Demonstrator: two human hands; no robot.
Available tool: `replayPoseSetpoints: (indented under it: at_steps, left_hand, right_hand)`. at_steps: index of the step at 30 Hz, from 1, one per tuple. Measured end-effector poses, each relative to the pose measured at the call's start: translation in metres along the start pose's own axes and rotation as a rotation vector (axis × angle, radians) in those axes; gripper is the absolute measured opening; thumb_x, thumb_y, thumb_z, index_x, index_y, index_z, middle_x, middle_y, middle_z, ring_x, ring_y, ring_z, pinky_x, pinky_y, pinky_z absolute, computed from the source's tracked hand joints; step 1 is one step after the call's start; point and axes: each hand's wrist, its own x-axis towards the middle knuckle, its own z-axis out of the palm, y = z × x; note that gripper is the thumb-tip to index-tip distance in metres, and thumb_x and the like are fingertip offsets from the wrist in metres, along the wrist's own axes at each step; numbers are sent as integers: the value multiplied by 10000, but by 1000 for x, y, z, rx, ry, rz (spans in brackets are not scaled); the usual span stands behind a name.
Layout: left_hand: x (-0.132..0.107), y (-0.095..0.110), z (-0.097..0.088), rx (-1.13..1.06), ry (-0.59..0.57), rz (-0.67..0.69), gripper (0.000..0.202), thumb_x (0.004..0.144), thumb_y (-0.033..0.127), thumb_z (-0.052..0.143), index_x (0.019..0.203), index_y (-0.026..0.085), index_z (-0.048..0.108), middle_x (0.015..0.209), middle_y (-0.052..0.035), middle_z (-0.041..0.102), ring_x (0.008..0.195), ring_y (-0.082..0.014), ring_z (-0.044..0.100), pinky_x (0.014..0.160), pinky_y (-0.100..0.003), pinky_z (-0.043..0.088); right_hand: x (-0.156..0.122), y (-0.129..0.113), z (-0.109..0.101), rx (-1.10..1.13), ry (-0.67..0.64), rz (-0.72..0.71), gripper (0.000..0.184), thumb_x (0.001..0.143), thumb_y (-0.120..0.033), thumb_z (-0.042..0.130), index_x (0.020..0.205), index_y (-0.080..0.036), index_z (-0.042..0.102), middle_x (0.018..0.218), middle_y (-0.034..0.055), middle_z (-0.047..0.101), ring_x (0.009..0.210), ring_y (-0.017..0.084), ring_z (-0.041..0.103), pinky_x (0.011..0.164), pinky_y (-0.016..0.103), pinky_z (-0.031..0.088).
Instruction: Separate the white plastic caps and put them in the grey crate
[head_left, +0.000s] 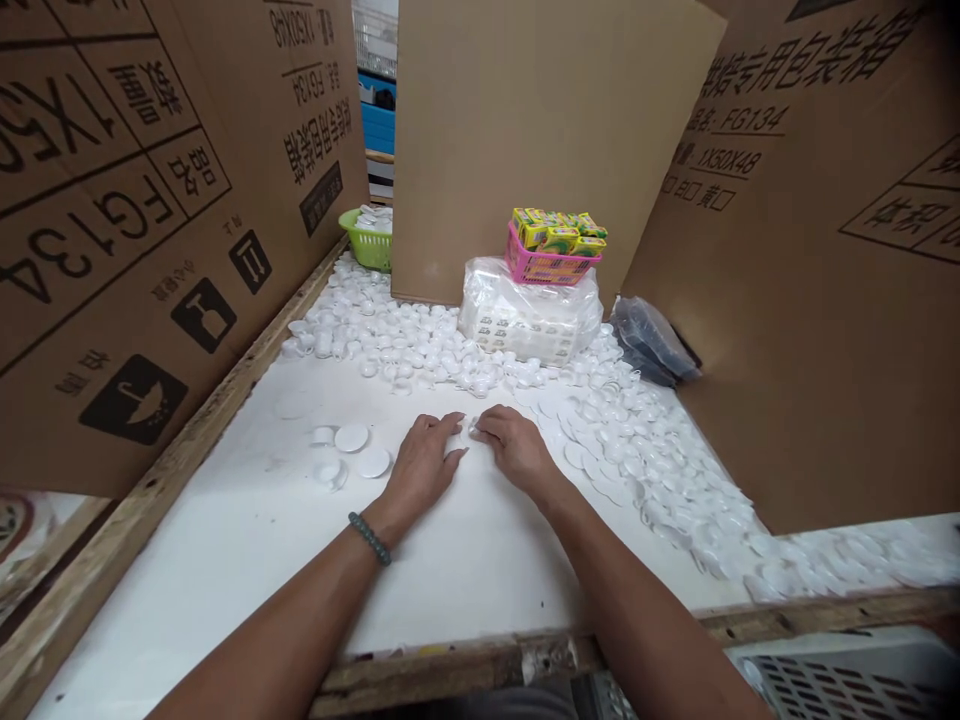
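My right hand [514, 445] has its fingertips closed on a small white plastic piece [473, 425], mostly covered by the fingers. Facing it, my left hand [426, 460] hovers low over the white tabletop [442, 590], thumb and forefinger apart and nothing visible between them. Left of that hand lie two flat white discs [351, 438] beside a couple of small white ring-shaped pieces [330, 472]. Several thin white discs [581, 455] overlap to the right of my right hand. A green bead bracelet [369, 538] circles my left wrist.
Many small white plastic pieces [660, 470] spread along the back and right. A pink basket [551, 267] of yellow boxes sits on a plastic-wrapped white pack [529, 320]. A green basket [367, 245] stands at back left. Cardboard sheets [540, 130] wall the table; its wooden edge [465, 675] is nearest.
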Motion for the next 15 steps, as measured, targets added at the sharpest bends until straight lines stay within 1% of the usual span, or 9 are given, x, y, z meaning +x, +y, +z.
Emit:
replayPoseSetpoints:
  at_steps: [4, 7, 11, 15]
  left_hand:
    - [1, 0, 0, -5, -16, 4, 427, 812, 184, 530, 1233, 203, 457, 1073, -59, 620, 1021, -216, 492, 845, -356, 452]
    - [1, 0, 0, 6, -22, 10, 416, 819, 191, 524, 1230, 197, 460, 1063, -61, 626, 1018, -220, 483, 845, -361, 451]
    - [1, 1, 0, 28, -17, 21, 424, 822, 215, 534, 1238, 190, 457, 1068, -71, 618, 1004, -223, 476, 839, -366, 449]
    - [2, 2, 1, 30, -31, 21, 411, 828, 213, 529, 1233, 191, 460, 1047, -68, 634, 1000, -219, 474, 836, -366, 445]
  right_hand:
    - [3, -3, 10, -83, -27, -47, 224, 888, -184, 474, 763, -180, 660, 862, 44, 634, 809, 153, 532, 674, 256, 399]
    - [0, 1, 7, -86, -17, -42, 217, 887, -197, 485, 782, -188, 674, 865, 40, 647, 802, 151, 532, 676, 259, 395]
    - [-2, 7, 1, -87, 57, 20, 186, 883, -222, 505, 844, -196, 685, 901, 42, 661, 816, 159, 524, 682, 265, 389]
    - [1, 4, 0, -122, -11, 24, 203, 878, -229, 517, 777, -201, 691, 861, 40, 668, 808, 164, 512, 684, 273, 365]
